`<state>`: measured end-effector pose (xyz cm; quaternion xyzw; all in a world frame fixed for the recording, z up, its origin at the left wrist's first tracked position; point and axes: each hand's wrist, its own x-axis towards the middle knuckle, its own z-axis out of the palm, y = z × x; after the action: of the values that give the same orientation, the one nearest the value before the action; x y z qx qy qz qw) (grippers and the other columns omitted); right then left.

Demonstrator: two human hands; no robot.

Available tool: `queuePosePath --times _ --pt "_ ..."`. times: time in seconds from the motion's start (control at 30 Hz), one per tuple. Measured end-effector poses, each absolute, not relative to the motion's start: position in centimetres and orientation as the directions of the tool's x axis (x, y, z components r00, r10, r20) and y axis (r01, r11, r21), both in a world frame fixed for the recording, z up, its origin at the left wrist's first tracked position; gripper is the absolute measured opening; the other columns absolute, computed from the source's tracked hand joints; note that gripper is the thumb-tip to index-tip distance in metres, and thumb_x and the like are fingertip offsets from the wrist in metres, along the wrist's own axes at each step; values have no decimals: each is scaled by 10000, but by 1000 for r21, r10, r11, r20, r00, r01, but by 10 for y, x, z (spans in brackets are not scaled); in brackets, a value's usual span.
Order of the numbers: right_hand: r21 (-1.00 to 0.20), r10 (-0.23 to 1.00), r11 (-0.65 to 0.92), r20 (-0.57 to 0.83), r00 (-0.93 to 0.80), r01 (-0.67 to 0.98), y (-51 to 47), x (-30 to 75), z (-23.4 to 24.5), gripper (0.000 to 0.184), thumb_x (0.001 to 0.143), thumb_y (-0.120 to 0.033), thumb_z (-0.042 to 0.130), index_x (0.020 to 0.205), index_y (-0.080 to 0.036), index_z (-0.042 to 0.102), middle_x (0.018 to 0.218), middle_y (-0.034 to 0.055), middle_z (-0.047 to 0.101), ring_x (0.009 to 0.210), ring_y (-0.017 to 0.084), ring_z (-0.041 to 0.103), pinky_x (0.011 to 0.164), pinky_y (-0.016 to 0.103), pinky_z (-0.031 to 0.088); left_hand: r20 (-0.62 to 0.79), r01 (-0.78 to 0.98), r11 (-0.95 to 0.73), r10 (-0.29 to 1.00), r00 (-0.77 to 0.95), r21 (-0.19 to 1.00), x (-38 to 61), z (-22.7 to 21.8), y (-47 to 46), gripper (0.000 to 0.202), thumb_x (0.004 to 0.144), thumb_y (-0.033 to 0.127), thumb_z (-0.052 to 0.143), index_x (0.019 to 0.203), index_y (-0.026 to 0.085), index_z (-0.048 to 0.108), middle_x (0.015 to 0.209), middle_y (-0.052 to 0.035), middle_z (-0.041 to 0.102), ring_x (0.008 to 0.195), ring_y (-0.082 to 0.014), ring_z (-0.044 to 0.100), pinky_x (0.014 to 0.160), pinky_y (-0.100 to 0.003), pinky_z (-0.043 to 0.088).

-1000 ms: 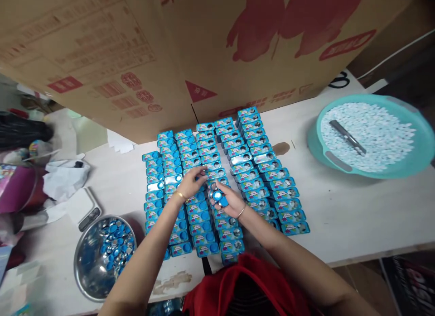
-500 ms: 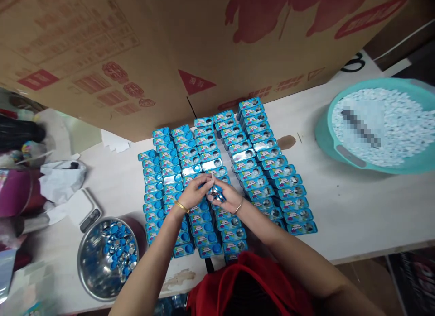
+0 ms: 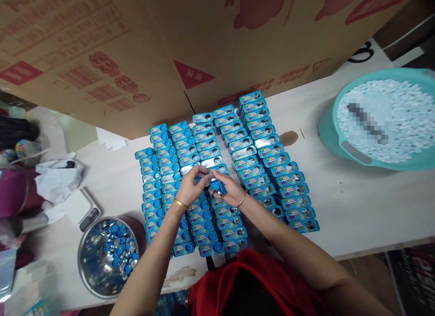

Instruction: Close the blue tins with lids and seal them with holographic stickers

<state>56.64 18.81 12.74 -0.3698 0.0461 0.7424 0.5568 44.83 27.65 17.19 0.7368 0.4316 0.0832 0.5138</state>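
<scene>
Right hand [image 3: 231,190] cupped around a few blue caps [image 3: 215,184], over the tins at mid worktop [image 3: 335,207]. Left hand [image 3: 191,185] just beside it, fingers bent in, tips close to the right fingertips — cannot tell if they grip a cap. Tins [image 3: 245,163] stand in packed columns from near the worktop's far edge to its near edge; left columns show blue rounds on top, right columns darker rounds. Steel bowl [image 3: 91,273] at the near edge, left of the tins, more loose caps [image 3: 120,249] inside. Small scale [image 3: 78,203] just beyond the bowl, white bag [image 3: 58,178] farther left. Green basin [image 3: 331,135] toward the far right corner, full of small white pieces [image 3: 406,110]; item on top is pixelated. Big carton [image 3: 163,49] along the far edge — red print.
</scene>
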Motion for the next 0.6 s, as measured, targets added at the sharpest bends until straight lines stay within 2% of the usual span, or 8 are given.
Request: queuePosePath --times 0.13,0.23,0.33,0.4,0.47,0.6 --pt "-404 788 -366 -614 -48 -839 192 562 129 430 693 -540 755 833 -165 600 560 -43 547 412 85 501 304 155 290 -281 556 -247 662 695 794 450 170 273 132 801 316 633 839 193 607 887 -46 612 853 -177 573 803 -307 469" --pt "-406 770 -390 -636 -50 -827 193 557 131 449 693 -576 738 813 -169 590 503 -57 506 385 82 477 297 155 265 -262 594 -334 666 698 732 451 169 269 74 810 263 591 773 199 588 871 -52 604 868 -191 556 819 -321 452" --pt "-381 762 -377 -646 -48 -844 193 558 132 438 688 -561 744 798 -170 579 530 -39 541 413 87 496 312 152 268 -236 601 -294 725 646 743 450 167 273 79 830 257 537 790 201 575 841 -41 608 819 -173 556 787 -299 449" --pt "-364 766 -355 -641 -46 -861 193 561 132 402 700 -514 746 809 -160 589 597 -11 585 456 91 521 334 153 290 -235 645 -219 808 541 732 450 163 286 100 841 276 514 817 198 572 802 -29 610 752 -155 553 730 -275 446" --pt "-343 775 -339 -629 -54 -876 192 564 132 345 718 -446 737 834 -148 608 659 13 610 503 98 544 359 157 316 -261 744 -146 878 401 652 452 158 307 107 829 289 525 824 193 573 758 -20 607 699 -148 547 676 -263 431" --pt "-351 786 -322 -617 -42 -879 191 568 132 273 718 -361 727 849 -147 621 698 15 614 517 91 539 373 158 310 -407 940 -117 879 249 322 463 149 350 126 749 297 630 712 186 582 706 -27 616 696 -165 565 650 -268 410"
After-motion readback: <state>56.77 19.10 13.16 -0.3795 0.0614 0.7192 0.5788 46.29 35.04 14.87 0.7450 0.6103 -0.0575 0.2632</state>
